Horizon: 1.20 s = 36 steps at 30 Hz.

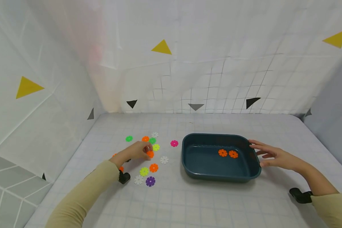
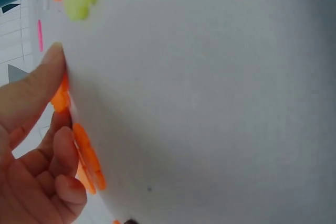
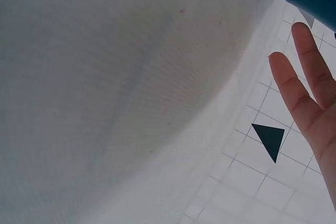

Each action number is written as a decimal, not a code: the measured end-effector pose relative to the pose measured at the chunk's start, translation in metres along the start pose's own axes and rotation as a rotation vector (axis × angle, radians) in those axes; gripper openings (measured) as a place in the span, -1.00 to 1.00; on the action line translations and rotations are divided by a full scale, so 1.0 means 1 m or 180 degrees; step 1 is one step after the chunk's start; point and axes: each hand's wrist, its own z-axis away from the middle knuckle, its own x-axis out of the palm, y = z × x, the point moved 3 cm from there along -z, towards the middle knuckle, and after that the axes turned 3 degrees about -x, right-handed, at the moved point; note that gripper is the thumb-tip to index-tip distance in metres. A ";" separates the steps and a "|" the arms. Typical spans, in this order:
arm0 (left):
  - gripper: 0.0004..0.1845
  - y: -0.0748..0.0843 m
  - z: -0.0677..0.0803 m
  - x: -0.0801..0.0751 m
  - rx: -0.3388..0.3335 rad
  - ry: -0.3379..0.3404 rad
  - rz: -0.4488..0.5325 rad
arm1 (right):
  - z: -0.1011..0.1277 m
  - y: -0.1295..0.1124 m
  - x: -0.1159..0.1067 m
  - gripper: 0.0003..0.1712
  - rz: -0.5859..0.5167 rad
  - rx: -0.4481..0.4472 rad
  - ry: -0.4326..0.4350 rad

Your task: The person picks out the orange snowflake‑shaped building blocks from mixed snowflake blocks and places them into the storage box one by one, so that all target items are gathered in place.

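My left hand (image 1: 139,150) is low over a scatter of flat notched plastic discs on the left. Its thumb and fingers are around the edges of an orange notched disc (image 1: 150,154), also visible between them in the left wrist view. Another orange disc (image 2: 89,156) lies by the curled fingers there. At the right, a dark teal rectangular tray (image 1: 216,175) has two orange discs (image 1: 223,153) lying inside. My right hand (image 1: 276,156) is at the tray's right end, fingers spread and fairly straight, fingertips at the rim.
Around the left hand lie a purple disc (image 1: 150,181), a yellow disc (image 1: 144,171), a white disc (image 1: 164,160), a green disc (image 1: 129,138) and others. A pink disc (image 1: 174,143) lies nearer the tray. White sheeting (image 1: 188,79) stands behind the table.
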 end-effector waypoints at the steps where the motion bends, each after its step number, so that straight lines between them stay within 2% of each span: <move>1: -0.72 0.000 0.001 0.000 -0.0010 -0.0002 0.0002 | 0.000 0.000 0.000 -0.24 0.0000 0.0004 0.0000; 8: -0.73 0.001 0.002 -0.001 -0.0079 -0.0017 0.0059 | 0.000 0.000 0.000 -0.25 0.0001 0.0025 0.0006; 19: -0.64 -0.003 -0.002 0.000 -0.0248 -0.0080 0.0335 | 0.000 -0.001 0.000 -0.26 -0.0024 0.0051 -0.0006; 28: -0.63 0.004 0.001 -0.004 -0.0168 -0.0112 0.0663 | -0.001 0.000 0.000 -0.25 -0.0003 0.0105 -0.0010; 36: -0.67 0.020 0.004 -0.016 0.0034 0.0021 0.0552 | -0.001 0.001 0.000 -0.25 -0.0020 0.0099 -0.0013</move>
